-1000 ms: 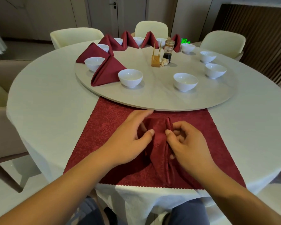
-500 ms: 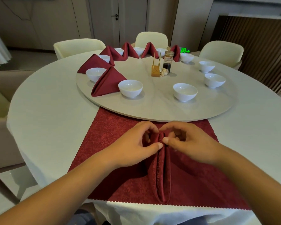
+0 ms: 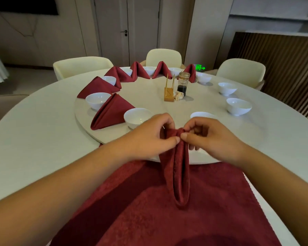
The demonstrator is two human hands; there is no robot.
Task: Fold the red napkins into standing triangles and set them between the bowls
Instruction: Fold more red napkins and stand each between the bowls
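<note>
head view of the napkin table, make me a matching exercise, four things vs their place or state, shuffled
1. long folded red cloth napkin
2. glass jar of dark liquid
3. white ceramic bowl by the left hand
4. green lit sign

A. beyond the far edge of the white table
B. pinched between left hand and right hand
C. middle of the round pale turntable
D. next to a standing red triangle napkin

Pairs: 1-B, 2-C, 3-D, 4-A
</note>
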